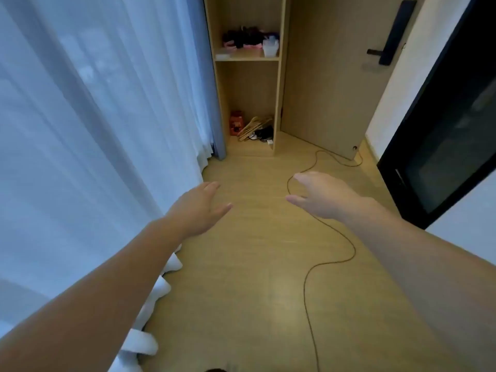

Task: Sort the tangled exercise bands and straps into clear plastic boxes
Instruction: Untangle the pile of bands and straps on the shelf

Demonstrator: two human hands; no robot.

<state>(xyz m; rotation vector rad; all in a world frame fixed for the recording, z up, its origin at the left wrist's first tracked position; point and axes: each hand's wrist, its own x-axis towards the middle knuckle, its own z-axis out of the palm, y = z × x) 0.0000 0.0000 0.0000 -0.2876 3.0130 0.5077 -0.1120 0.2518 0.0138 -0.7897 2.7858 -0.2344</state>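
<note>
A dark tangle of bands and straps (243,38) with pink parts lies on the upper shelf of a wooden shelf unit (279,84) at the far end of the room. Beside the tangle on the right stand clear plastic boxes (270,47), and a flat clear piece (222,53) lies at the shelf's left. My left hand (200,208) and my right hand (322,194) are stretched out over the wooden floor, fingers straight, holding nothing, well short of the shelf.
White sheer curtains (94,130) with a blue drape (212,103) line the left. A thin dark cable (332,261) snakes across the floor. The bottom shelf holds a red box (236,122), wooden hangers (252,128) and dark items. A black-framed glass door (442,146) stands right.
</note>
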